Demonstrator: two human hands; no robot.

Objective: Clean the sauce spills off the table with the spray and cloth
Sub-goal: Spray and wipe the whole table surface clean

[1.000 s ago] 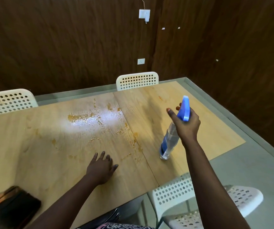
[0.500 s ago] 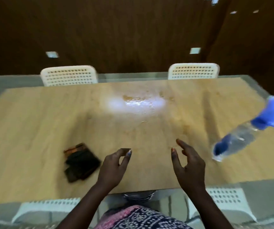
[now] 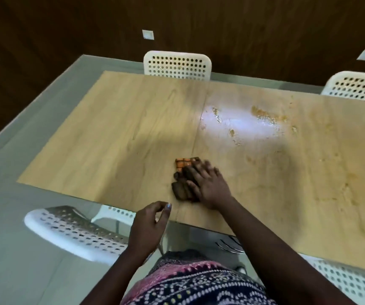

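Observation:
A folded dark cloth [image 3: 182, 186] with an orange checked corner lies on the wooden table [image 3: 122, 133] near its front edge. My right hand [image 3: 208, 186] lies on the cloth with fingers spread flat across it. My left hand [image 3: 149, 225] hovers at the table's front edge, fingers loosely curled, holding nothing. Orange sauce spills [image 3: 265, 114] and a wet shiny patch [image 3: 238, 126] lie farther back and to the right. Fainter sauce smears [image 3: 340, 190] run down the right side. The spray bottle is out of view.
White perforated chairs stand around the table: one at the far side [image 3: 177, 66], one at the far right [image 3: 357, 85], one at the near left [image 3: 75, 232], one at the near right [image 3: 351, 282]. A grey floor [image 3: 18, 128] lies to the left, and a dark wooden wall behind.
My view has swung left, and the spray bottle has left the frame. My right hand has let go of the bottle and come down onto the cloth. My left hand lifted off the table.

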